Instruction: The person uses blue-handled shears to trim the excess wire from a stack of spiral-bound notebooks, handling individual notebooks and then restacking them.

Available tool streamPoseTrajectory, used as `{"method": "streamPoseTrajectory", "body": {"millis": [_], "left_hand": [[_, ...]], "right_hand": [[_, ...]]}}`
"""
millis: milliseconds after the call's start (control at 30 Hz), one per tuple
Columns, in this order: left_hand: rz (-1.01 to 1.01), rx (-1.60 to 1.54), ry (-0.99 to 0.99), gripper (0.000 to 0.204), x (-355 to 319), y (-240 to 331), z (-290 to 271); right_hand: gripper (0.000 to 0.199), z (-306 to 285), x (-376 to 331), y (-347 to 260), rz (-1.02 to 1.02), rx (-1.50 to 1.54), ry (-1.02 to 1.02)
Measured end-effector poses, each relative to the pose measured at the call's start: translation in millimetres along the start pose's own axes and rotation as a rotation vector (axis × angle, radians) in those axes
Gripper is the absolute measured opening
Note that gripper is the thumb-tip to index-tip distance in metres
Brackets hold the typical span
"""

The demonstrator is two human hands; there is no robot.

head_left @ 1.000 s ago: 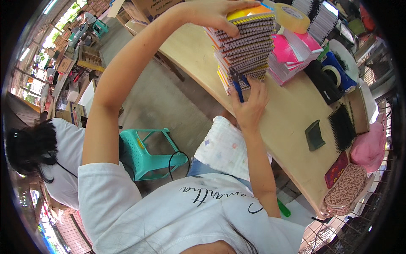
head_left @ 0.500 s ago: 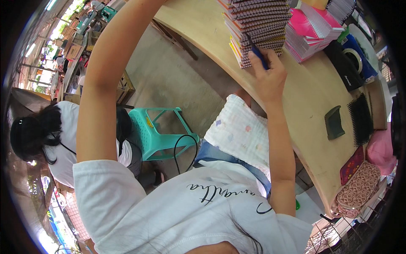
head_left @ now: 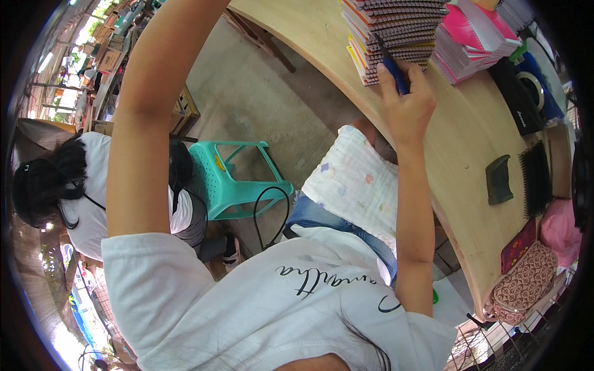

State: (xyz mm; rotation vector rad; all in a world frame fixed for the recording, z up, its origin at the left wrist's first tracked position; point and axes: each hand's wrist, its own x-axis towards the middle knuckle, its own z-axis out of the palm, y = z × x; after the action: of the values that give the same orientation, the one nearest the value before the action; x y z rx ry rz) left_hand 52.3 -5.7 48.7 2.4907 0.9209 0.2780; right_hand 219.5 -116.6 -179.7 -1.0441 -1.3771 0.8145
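Observation:
My right hand (head_left: pixel 408 105) is closed around a blue-handled tool (head_left: pixel 396 75) with a narrow dark tip; its exact kind is hard to make out. The tip points away from me and meets the bound edges of a tall stack of spiral notebooks (head_left: pixel 405 28), whose dark wire coils face me. White, orange and yellow page edges show on the stack's left side. My left arm (head_left: pixel 147 123) reaches up past the top edge of the picture, so its hand is out of sight.
Right of the stack lie pink-covered notebooks (head_left: pixel 476 37). Along the wooden table (head_left: pixel 464 161) are a black case (head_left: pixel 516 99), a dark curved piece (head_left: pixel 499 180), a black brush-like strip (head_left: pixel 536 179) and a patterned pouch (head_left: pixel 525 284). A green stool (head_left: pixel 216 179) and another person (head_left: pixel 93 191) are at left.
The whole view has shifted slightly, so the table and notebooks appear higher and farther right. My right hand keeps its grip, with the tool's tip at about the same place on the coils.

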Motion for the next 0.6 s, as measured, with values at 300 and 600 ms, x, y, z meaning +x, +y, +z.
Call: {"method": "streamPoseTrajectory", "body": {"millis": [300,600], "left_hand": [[-0.080,-0.014,0.001,0.093,-2.6,8.1,3.1],[0.010,0.057,0.007,0.094,1.2,-4.0,-0.8]], "right_hand": [[0.028,6.6,-8.9,-2.2,-0.299,-0.283,0.186],[0.037,-2.8,-0.1,11.0,0.386,0.406,-0.123]]}}
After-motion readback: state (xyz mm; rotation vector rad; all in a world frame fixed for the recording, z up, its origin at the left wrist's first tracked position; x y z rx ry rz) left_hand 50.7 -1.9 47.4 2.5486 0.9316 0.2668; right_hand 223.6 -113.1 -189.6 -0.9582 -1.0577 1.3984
